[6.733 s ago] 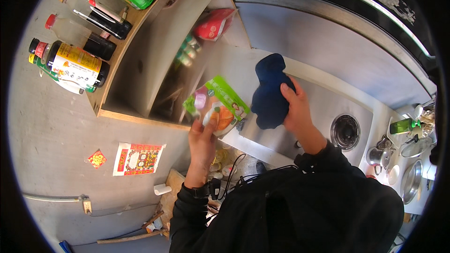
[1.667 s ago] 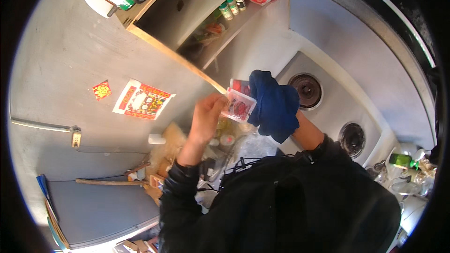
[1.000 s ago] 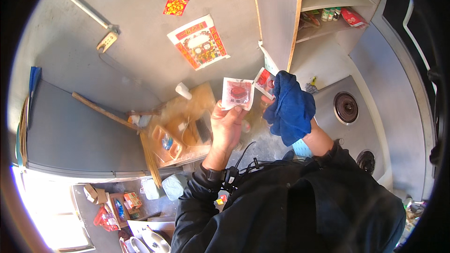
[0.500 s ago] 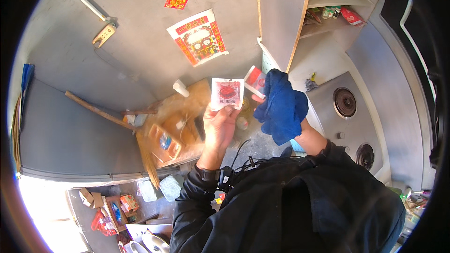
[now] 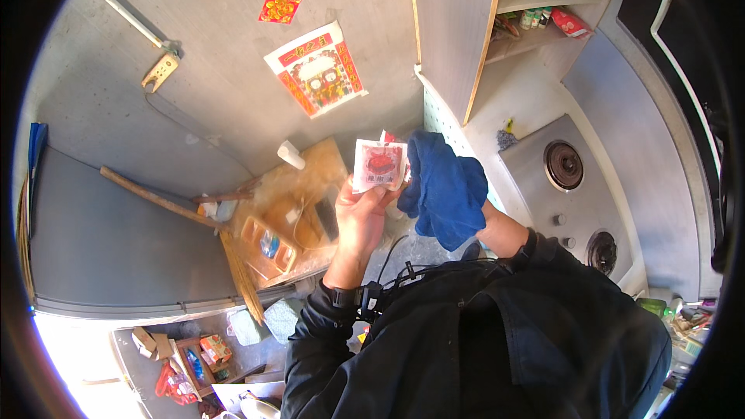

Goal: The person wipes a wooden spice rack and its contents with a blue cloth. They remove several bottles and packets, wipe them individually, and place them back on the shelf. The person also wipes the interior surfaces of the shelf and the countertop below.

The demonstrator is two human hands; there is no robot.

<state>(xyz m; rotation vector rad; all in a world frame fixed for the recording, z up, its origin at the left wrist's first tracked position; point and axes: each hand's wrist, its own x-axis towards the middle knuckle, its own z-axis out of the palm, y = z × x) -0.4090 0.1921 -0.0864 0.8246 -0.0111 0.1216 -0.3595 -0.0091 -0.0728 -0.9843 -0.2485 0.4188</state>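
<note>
1. Head view: left hand (image 5: 361, 221) has a white-and-red sachet (image 5: 379, 163) pinched by its lower edge, just left of the blue cloth (image 5: 446, 190).
2. Right hand (image 5: 489, 221) is mostly buried under that cloth, so can't tell its grip.
3. Imo a loose pinch could drop the sachet, or the cloth could snag it.

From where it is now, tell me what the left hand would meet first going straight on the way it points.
Past the held packet, the left hand would probably meet the second packet, peeking out behind it, then perhaps the wall; depth between the packets is unclear.
</note>
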